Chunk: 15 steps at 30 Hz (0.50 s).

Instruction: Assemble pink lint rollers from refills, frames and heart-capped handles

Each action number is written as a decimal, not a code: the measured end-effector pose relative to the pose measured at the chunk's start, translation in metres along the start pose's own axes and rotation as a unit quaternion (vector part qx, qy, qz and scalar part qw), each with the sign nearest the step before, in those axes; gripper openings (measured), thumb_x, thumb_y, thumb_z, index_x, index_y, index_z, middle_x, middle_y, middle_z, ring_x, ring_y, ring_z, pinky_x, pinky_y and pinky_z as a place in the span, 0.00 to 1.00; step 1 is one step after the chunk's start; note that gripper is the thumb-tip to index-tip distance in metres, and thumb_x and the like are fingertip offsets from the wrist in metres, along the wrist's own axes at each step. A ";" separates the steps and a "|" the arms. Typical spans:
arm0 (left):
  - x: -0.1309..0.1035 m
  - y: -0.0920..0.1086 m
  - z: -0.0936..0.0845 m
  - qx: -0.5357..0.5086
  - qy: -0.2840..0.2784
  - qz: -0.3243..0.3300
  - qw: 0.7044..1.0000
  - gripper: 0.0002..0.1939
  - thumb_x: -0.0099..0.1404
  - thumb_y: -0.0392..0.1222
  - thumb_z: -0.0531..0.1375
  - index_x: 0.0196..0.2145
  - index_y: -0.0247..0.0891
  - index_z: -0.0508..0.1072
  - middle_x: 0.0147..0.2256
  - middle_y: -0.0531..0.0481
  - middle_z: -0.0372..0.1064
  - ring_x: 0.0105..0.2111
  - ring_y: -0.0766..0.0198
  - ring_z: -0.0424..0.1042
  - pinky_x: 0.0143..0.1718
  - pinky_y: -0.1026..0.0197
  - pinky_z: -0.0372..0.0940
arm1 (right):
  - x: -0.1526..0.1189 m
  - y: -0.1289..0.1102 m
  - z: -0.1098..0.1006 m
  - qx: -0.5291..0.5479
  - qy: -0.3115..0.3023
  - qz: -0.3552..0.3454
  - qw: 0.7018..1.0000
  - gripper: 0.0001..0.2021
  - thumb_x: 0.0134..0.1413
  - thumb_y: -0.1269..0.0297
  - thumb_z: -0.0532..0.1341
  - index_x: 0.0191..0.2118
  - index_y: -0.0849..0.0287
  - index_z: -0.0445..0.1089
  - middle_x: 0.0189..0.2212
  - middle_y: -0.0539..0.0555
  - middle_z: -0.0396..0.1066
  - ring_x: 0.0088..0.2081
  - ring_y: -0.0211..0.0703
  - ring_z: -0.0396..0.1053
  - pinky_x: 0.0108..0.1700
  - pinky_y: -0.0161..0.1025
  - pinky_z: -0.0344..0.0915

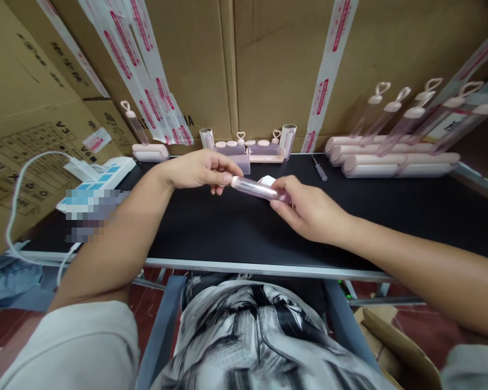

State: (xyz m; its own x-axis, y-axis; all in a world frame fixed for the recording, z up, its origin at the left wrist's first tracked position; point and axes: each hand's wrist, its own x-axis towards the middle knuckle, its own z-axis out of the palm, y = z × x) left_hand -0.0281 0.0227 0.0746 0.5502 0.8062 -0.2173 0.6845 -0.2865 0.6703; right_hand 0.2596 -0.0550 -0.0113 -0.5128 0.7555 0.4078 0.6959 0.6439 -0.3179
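A clear pinkish tube (pixel 255 188) with a pale pink cap is held sideways above the black tabletop, between my two hands. My left hand (pixel 203 170) pinches the capped end, with thumb and fingers closed on it. Around the tube's other end curl the fingers of my right hand (pixel 305 208), partly covering it. A small white object (pixel 267 180) shows just behind the tube; its kind is unclear. Beyond my hands is a pink holder (pixel 266 159) with several small caps and heart-topped pieces, flanked by upright cylinders (pixel 288 142).
Several pink cylinders (pixel 402 166) with heart-topped clear tubes (pixel 406 124) stand at the right. A screwdriver (pixel 319 169) lies near them. On the left are another pink piece (pixel 151 153) and a white power strip (pixel 100 184) with a cable. Cardboard (pixel 276 65) walls the table's back.
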 end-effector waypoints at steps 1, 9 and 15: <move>-0.002 0.002 0.000 0.006 0.011 0.000 1.000 0.17 0.72 0.47 0.69 0.55 0.40 0.83 0.38 0.48 0.82 0.37 0.59 0.82 0.40 0.62 0.72 | 0.001 0.003 -0.004 0.004 0.009 0.015 1.000 0.14 0.73 0.59 0.57 0.58 0.55 0.66 0.44 0.59 0.80 0.39 0.53 0.79 0.38 0.41 0.66; -0.003 0.000 0.002 -0.055 0.049 0.047 0.996 0.15 0.70 0.48 0.72 0.49 0.37 0.85 0.35 0.48 0.80 0.34 0.63 0.80 0.39 0.63 0.71 | 0.003 0.009 -0.006 -0.021 0.028 0.029 0.999 0.18 0.73 0.55 0.53 0.60 0.58 0.65 0.42 0.62 0.80 0.38 0.58 0.79 0.37 0.44 0.66; 0.001 0.000 0.007 -0.074 0.033 0.061 0.995 0.21 0.67 0.54 0.74 0.49 0.35 0.84 0.34 0.47 0.80 0.33 0.62 0.79 0.38 0.63 0.72 | 0.002 0.006 -0.008 -0.050 0.027 0.031 0.998 0.19 0.74 0.54 0.53 0.61 0.58 0.66 0.44 0.63 0.81 0.41 0.59 0.80 0.38 0.45 0.67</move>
State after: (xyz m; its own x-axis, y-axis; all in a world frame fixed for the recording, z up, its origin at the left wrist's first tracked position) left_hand -0.0249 0.0198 0.0696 0.5893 0.8035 -0.0840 0.5343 -0.3096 0.7865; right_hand 0.2668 -0.0505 -0.0058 -0.4406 0.7848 0.4358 0.7738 0.5782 -0.2588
